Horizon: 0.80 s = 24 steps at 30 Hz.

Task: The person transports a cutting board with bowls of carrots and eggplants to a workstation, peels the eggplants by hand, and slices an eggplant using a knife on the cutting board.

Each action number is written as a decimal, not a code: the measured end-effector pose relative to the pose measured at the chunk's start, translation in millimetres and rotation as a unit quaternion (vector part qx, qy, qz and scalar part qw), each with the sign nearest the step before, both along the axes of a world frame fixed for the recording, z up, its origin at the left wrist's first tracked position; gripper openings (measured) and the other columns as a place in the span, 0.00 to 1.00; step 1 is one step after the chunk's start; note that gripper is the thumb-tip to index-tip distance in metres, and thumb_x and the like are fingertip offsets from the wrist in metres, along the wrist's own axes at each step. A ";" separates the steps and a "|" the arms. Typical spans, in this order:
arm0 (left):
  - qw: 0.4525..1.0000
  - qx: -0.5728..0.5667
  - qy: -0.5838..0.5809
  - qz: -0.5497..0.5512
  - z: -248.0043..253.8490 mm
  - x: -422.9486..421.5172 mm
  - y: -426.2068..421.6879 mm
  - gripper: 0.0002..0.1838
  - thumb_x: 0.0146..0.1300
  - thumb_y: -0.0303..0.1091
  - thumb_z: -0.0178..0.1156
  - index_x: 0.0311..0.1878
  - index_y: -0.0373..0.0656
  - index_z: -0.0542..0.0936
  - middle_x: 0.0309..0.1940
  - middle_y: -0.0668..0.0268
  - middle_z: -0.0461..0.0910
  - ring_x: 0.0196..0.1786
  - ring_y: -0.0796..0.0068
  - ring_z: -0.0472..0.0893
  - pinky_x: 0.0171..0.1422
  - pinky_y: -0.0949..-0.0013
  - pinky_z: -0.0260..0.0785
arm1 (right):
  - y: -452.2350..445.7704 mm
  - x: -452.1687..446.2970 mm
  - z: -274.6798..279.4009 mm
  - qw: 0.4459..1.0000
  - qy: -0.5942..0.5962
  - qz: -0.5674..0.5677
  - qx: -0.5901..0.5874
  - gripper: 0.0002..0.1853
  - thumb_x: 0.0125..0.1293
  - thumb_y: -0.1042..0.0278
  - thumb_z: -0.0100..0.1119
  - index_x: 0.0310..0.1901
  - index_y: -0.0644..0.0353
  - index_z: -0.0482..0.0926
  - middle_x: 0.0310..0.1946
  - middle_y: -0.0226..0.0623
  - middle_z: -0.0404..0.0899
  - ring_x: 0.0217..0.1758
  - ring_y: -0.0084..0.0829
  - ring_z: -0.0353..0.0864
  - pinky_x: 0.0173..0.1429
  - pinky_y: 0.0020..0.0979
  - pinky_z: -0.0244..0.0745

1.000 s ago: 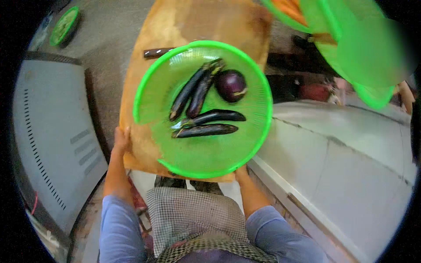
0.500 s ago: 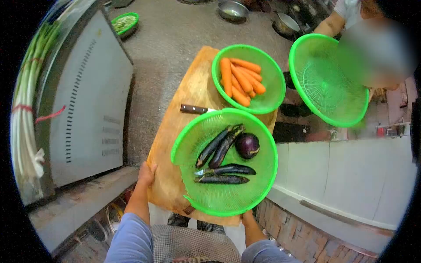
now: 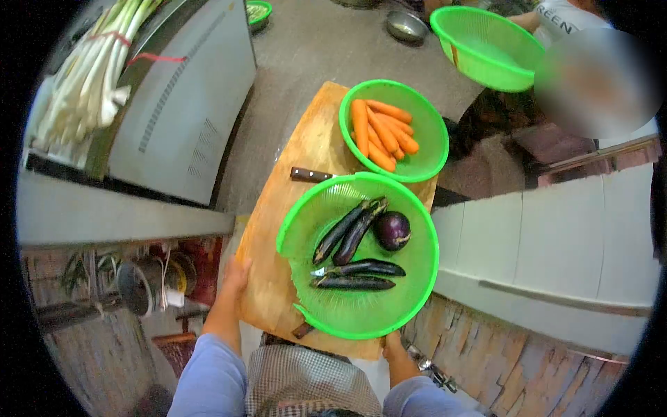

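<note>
Head view, wooden cutting board: a large, pale (image 3: 267,247) board was seen at centre, tilted in the picture, its near end held by two bare hands.
Left hand: the board's left edge near its lower corner was gripped by the left hand (image 3: 236,276).
Right hand: the near right corner was held by the right hand (image 3: 393,343); its fingers were largely hidden under the board.
Eggplant basket: a green plastic basket (image 3: 361,316) with a broken rim on its left side was set on the nearer part of the board. Four long dark eggplants (image 3: 358,240) and one round purple eggplant (image 3: 392,231) were held in it.
Carrot basket: a second green basket (image 3: 429,142), holding orange carrots (image 3: 384,132), was placed just beyond it.
Knife: a dark riveted handle (image 3: 310,174) was seen left of the baskets, its blade mostly covered. Another brown handle (image 3: 302,330) was partly hidden by the eggplant basket's lower rim.
Co-worker: at upper right, an angled green basket (image 3: 483,48) was held by a person in a pale lettered shirt (image 3: 566,17).
Scallions: a red-tied bundle (image 3: 104,69) was laid atop the grey cabinet (image 3: 184,104) at left.
</note>
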<state>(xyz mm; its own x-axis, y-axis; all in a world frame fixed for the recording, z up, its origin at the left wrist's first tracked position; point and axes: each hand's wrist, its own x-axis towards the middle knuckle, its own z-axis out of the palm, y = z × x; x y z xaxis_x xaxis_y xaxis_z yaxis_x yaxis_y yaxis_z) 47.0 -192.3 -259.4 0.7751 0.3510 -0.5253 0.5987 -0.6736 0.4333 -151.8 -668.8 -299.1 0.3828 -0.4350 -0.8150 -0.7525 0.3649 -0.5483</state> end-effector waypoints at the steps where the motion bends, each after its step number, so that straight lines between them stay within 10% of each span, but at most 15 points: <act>1: 1.000 -0.026 0.004 0.003 -6.8 2.2 4.3 0.32 0.58 0.50 0.57 0.57 0.34 0.65 0.54 0.41 0.69 0.58 0.45 0.68 0.60 0.53 0.61 | -7.2 -7.9 -18.5 1.000 0.001 -0.005 -0.003 0.24 0.61 0.46 0.53 0.46 0.61 0.75 0.32 0.32 0.75 0.30 0.26 0.72 0.31 0.31 0.66; 9: 0.994 -0.089 -0.054 0.017 -49.0 -18.9 11.8 0.28 0.58 0.46 0.58 0.56 0.37 0.69 0.50 0.46 0.74 0.54 0.48 0.72 0.58 0.55 0.64 | 19.7 -1.5 11.2 0.998 -0.055 0.012 -0.020 0.28 0.63 0.47 0.51 0.56 0.61 0.70 0.49 0.33 0.73 0.51 0.30 0.71 0.51 0.34 0.68; 24: 0.999 -0.026 0.019 0.020 -13.8 -117.6 115.7 0.34 0.58 0.57 0.55 0.59 0.42 0.64 0.56 0.50 0.68 0.60 0.52 0.67 0.62 0.53 0.59 | 138.4 -108.8 69.0 0.992 -0.103 0.040 0.057 0.26 0.63 0.48 0.52 0.56 0.58 0.68 0.51 0.32 0.74 0.52 0.31 0.74 0.55 0.34 0.72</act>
